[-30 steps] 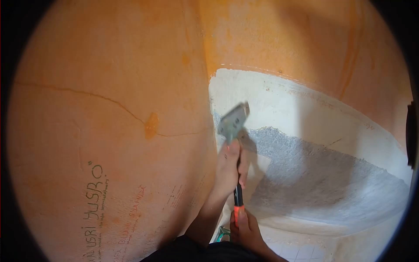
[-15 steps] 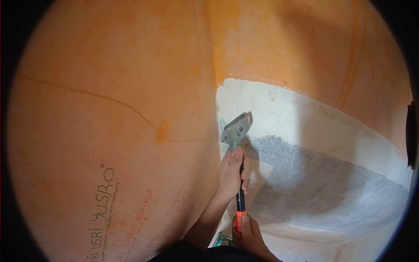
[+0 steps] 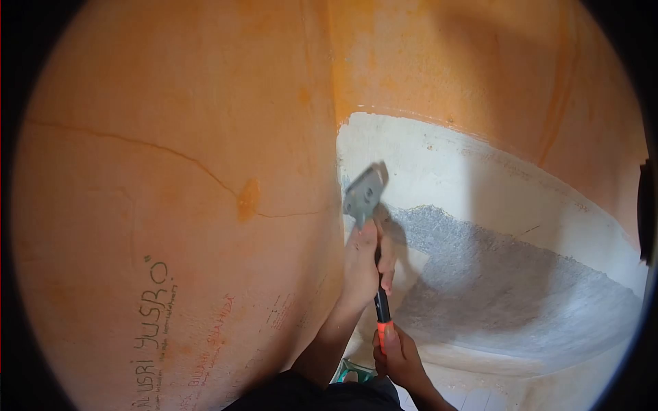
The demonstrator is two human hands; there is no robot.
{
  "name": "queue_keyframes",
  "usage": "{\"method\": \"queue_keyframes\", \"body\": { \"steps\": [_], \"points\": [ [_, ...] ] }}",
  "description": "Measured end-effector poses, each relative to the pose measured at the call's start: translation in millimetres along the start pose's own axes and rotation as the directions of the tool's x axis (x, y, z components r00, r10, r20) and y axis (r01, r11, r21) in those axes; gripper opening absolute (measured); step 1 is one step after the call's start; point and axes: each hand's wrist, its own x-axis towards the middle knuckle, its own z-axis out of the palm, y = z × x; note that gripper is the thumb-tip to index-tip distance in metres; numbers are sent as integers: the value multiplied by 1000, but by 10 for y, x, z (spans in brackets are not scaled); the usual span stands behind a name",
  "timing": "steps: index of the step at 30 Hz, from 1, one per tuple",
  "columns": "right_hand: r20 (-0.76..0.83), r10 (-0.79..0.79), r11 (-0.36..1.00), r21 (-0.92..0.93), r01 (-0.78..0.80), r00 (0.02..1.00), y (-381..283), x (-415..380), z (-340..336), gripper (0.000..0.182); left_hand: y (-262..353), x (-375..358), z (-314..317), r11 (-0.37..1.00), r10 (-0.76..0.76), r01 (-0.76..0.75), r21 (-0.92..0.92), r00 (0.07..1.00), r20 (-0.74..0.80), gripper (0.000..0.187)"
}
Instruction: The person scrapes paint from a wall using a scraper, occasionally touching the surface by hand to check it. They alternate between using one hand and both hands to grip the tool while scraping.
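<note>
Both my hands grip a long-handled scraper (image 3: 368, 193), whose wide grey metal head with bolts lies against the wall near the corner. My left hand (image 3: 364, 264) is wrapped round the black shaft just below the head, thumb pointing up along it. Lower down, my right hand (image 3: 396, 353) is closed on the orange grip at the handle's end. Behind the head is a white patch of wall (image 3: 418, 154), and below it a rough grey bared area (image 3: 493, 281) with a ragged upper edge.
An orange wall (image 3: 171, 82) with a long crack and handwriting stands at the left, meeting the right wall in a corner. A green and white item (image 3: 353, 373) shows low down beside my clothing. Pale floor tiles (image 3: 469, 397) appear at the bottom. A dark object (image 3: 646, 212) stands at the right edge.
The scraper head has moved up and slightly left along the wall, blurred a little by motion. Both hands stay on the handle, and its lower end has swung slightly right.
</note>
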Motion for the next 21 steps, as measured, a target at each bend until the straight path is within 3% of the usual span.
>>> {"method": "queue_keyframes", "body": {
  "steps": [3,5,9,12,14,21],
  "points": [
    [-3,0,1000,-18,0,1000,37,-53,-41,40,52,-9,40,998,6,-5,-67,1000,10,34],
    [-9,-14,1000,2,14,1000,1,-73,-16,40,3,-45,47,1000,-20,20,14,1000,0,34],
    [16,40,999,36,-41,999,-56,-103,14,42,77,28,31,1000,6,-4,-29,998,61,35],
    [6,27,1000,-17,-27,1000,-27,-176,-11,43,40,-55,97,999,-35,35,-42,999,16,36],
    [-5,16,999,-37,-16,1000,-115,-156,-29,43,72,20,110,1000,22,-22,-18,1000,20,36],
    [92,26,999,25,-29,995,-256,-165,-37,44,159,67,172,1000,3,-3,-2,1000,-10,34]
  ]
}}
